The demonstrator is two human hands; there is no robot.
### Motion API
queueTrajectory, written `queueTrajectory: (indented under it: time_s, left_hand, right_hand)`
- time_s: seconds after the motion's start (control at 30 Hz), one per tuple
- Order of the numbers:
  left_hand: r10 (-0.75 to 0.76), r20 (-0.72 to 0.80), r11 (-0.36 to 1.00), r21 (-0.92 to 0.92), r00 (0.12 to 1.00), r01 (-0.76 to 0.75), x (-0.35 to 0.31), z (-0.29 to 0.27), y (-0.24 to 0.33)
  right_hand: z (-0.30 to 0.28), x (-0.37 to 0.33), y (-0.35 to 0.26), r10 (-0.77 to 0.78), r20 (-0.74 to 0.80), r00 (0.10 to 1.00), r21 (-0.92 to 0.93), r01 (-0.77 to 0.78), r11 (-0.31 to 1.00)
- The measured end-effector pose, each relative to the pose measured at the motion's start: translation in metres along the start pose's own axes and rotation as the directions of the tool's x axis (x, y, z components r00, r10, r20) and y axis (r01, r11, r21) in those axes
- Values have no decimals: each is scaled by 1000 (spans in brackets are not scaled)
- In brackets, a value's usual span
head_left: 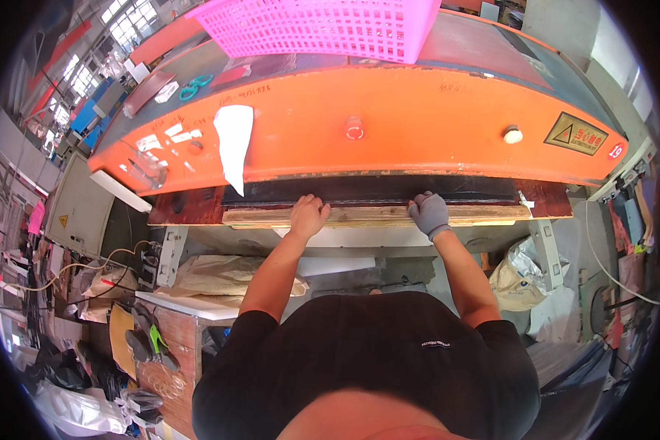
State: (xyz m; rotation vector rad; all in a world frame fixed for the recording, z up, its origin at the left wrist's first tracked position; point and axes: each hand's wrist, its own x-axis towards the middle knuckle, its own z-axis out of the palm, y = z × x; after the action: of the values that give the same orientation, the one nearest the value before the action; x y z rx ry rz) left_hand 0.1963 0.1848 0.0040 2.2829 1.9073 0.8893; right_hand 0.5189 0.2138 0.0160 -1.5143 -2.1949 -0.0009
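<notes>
Both my arms reach forward to a wooden board (374, 213) lying under the front of an orange press-like machine (293, 143). My bare left hand (310, 214) has its fingers curled over the board's far edge, left of the middle. Further right, my right hand (429, 213), in a grey glove, grips the same edge with bent fingers. Just beyond the fingers lies a flat black sheet (359, 189), its far side hidden beneath the orange front. Dark red-brown slabs (554, 199) show at both ends of the board.
A pink basket (323, 33) and teal-handled scissors (196, 86) rest on the machine. Its front carries a red button (354, 130), a pale knob (512, 135) and hanging white paper (235, 143). Brown paper sacks (220, 275) lie below; a wooden cabinet (170, 345) stands left.
</notes>
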Motion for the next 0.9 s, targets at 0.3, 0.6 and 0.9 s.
queueTrajectory:
  time_s: [0.3,0.6,0.9]
  left_hand:
    - [80,76,993,80,994,-86,-66,0,8]
    - [79,28,997,-23,996,-78,-146,-16,9]
    - [129,9,990,53,992,-129,-136,-29,19]
  right_hand:
    - [8,-69,-28,33,-124,992,70,-24,997]
    - [33,-79,-75,53,-180,982,399,24,917]
    - [68,21,-173,-12,-78,997,322,36,946]
